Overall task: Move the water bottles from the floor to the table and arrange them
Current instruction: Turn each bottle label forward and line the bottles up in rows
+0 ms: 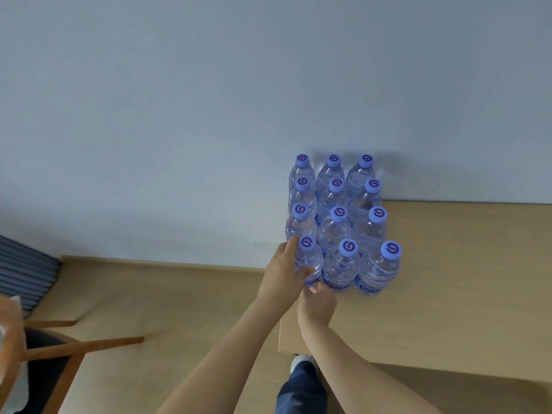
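Several clear water bottles (340, 222) with blue caps stand upright in a tight three-column block at the back left corner of the wooden table (448, 279), against the wall. My left hand (283, 273) grips the front-left bottle (310, 258) from its left side, with the thumb across its front and a finger up by the cap. My right hand (318, 303) is just below it, its fingers curled against the base of the same bottle. That bottle stands at the table's left edge, touching the bottle to its right.
A wooden chair (68, 345) with a dark seat stands at the lower left on the wood floor (167, 294). A grey-blue ribbed cushion (24, 273) lies against the wall at the left. My leg and shoe (301, 383) are beside the table's front left corner.
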`<action>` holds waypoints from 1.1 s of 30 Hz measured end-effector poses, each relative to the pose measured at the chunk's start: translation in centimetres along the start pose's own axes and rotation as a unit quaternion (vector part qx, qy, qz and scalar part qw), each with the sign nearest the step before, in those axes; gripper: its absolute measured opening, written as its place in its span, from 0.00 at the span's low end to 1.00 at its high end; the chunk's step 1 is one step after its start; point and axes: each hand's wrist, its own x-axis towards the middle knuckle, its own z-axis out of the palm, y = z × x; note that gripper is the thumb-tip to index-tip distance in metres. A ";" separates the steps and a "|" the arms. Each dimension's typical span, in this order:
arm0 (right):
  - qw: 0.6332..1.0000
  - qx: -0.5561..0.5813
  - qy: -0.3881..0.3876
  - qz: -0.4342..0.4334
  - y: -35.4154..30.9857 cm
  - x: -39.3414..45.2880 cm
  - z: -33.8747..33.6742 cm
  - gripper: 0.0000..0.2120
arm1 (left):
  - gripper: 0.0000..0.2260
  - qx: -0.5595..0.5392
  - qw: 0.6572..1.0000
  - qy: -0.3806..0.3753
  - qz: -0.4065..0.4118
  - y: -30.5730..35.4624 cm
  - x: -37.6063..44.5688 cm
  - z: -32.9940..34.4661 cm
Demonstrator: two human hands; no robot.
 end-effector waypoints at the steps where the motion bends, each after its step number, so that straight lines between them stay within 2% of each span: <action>1: 1.000 0.006 -0.002 0.002 0.1 0.1 -0.1 0.05 | 0.24 -0.004 1.000 0.000 0.001 0.0 -0.1 -0.1; 5: 0.999 0.030 -0.024 -0.003 0.2 0.1 -1.3 0.05 | 0.29 0.007 1.000 0.006 -0.001 0.3 -0.7 -0.2; 8: 0.998 0.041 -0.032 0.026 0.4 0.4 -2.5 0.08 | 0.32 0.037 0.998 0.045 0.026 1.1 -1.2 0.1; 11: 0.997 0.044 -0.011 0.068 0.5 0.9 -3.9 0.09 | 0.31 0.125 0.982 0.075 0.120 2.7 -1.6 0.8; 14: 0.996 0.046 0.013 0.070 0.6 1.2 -5.7 0.05 | 0.28 0.188 0.959 0.069 0.199 4.4 -1.7 2.0; 16: 0.998 0.029 0.019 0.057 0.6 1.5 -6.8 0.05 | 0.27 0.197 0.960 0.039 0.194 5.5 -1.5 2.8; 19: 0.998 0.025 0.005 0.054 0.2 1.8 -8.0 0.15 | 0.29 0.214 0.965 -0.019 0.149 6.6 -0.8 3.7; 21: 0.998 0.020 -0.025 0.062 0.2 2.1 -8.4 0.17 | 0.29 0.231 0.965 -0.037 0.120 6.8 -0.4 4.2; 25: 0.997 0.027 -0.041 0.064 -0.2 2.3 -7.8 0.10 | 0.29 0.256 0.958 -0.034 0.123 6.2 0.0 4.6; 29: 0.997 0.039 -0.017 0.071 -0.8 2.9 -7.2 0.18 | 0.29 0.272 0.953 -0.029 0.129 6.2 0.4 4.6; 33: 0.996 0.039 -0.020 0.081 -0.8 2.9 -7.1 0.17 | 0.28 0.277 0.952 -0.027 0.130 6.4 0.6 4.8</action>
